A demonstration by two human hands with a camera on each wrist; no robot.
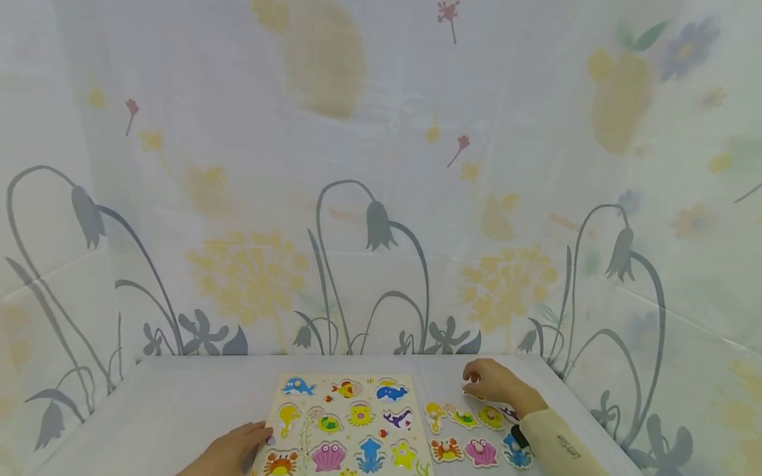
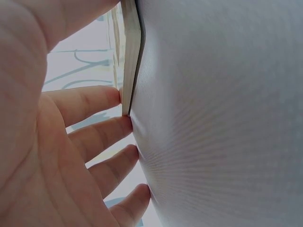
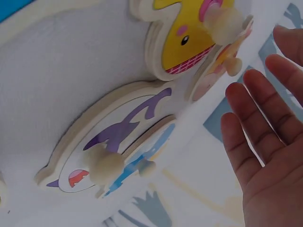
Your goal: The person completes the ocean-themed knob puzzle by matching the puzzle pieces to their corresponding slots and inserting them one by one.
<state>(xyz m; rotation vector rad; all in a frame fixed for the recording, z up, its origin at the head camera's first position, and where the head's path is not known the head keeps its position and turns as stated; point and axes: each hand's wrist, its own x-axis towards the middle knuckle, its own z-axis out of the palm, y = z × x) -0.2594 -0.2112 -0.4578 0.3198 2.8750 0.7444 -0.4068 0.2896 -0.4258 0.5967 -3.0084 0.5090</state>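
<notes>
bare table lies open left of the puzzle board; loose pieces crowd its right side.

A puzzle board printed with sea animals lies flat on the white table. The left hand rests at the board's 8 o'clock edge, fingertips touching it. At the board's 3 o'clock, loose animal pieces lie in two rows. The right hand, fingers curled down, sits over the pieces at their 12 o'clock, cream sleeve covering some. A flower-printed curtain hangs behind.
</notes>
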